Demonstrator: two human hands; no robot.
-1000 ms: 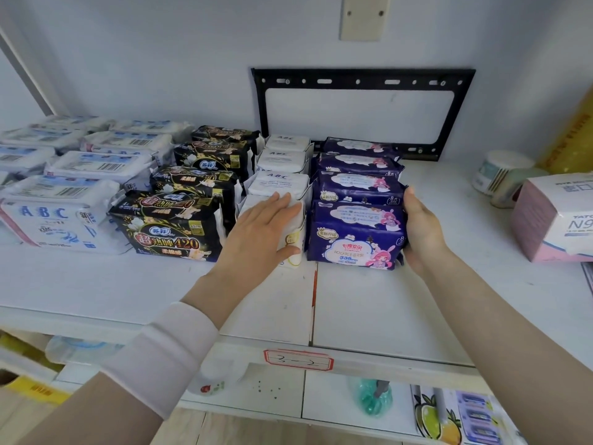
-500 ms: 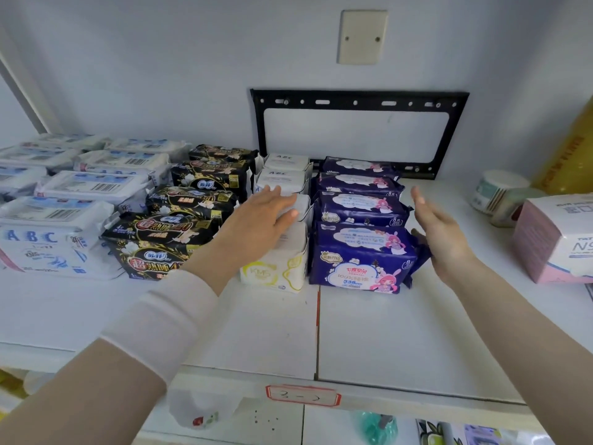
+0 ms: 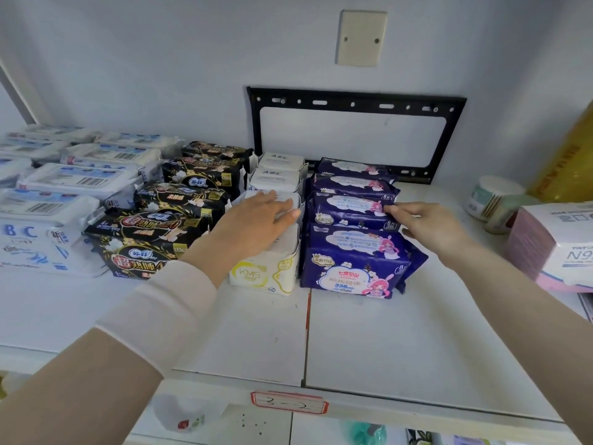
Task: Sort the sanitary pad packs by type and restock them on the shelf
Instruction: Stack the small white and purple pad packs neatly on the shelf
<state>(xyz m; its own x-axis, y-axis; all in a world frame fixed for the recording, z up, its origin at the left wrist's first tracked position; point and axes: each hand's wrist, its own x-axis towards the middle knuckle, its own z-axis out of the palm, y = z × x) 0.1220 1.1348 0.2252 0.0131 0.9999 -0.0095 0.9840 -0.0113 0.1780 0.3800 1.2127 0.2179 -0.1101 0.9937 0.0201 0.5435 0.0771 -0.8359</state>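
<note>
A pale, plain wall (image 3: 160, 59) fills the upper half in soft, even light. At 12 o'clock a cream cover plate (image 3: 361, 38) with two screws is fixed to it. Just below hangs a black metal bracket (image 3: 356, 101), a slotted rectangular frame reaching down to shelf level. The white shelf (image 3: 401, 348) spreads across the lower half; a red-edged seam (image 3: 307, 332) runs toward 6 o'clock. A red-bordered label (image 3: 288, 403) sits on its front edge there, above a lower shelf (image 3: 256, 425).
</note>
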